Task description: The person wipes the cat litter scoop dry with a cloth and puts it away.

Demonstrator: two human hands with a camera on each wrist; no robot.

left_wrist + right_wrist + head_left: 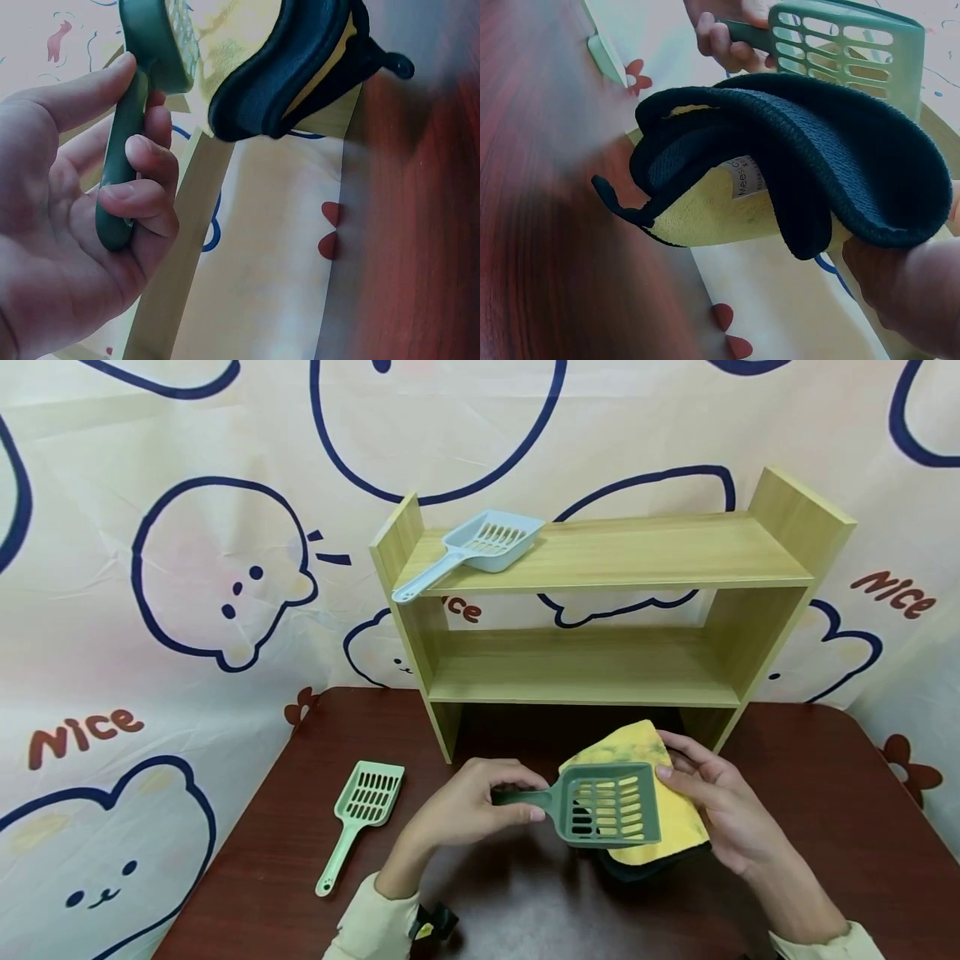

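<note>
My left hand (476, 802) grips the handle of a dark green slotted litter scoop (600, 842), held above the table with its slotted pan toward the right. In the left wrist view the fingers curl round the scoop's handle (120, 165). My right hand (723, 810) holds a folded yellow cloth (630, 743) by its right side, just behind the scoop's pan. Dark edging (780, 112), a small loop and a white label on the cloth show in the right wrist view. Whether pan and cloth touch, I cannot tell.
A light green slotted scoop (351, 837) lies on the brown table (270, 860) left of my left hand. Behind my hands stands a wooden shelf (585, 668). On its top board, at the left, rests a light blue slotted scoop (498, 562), handle jutting over the front edge.
</note>
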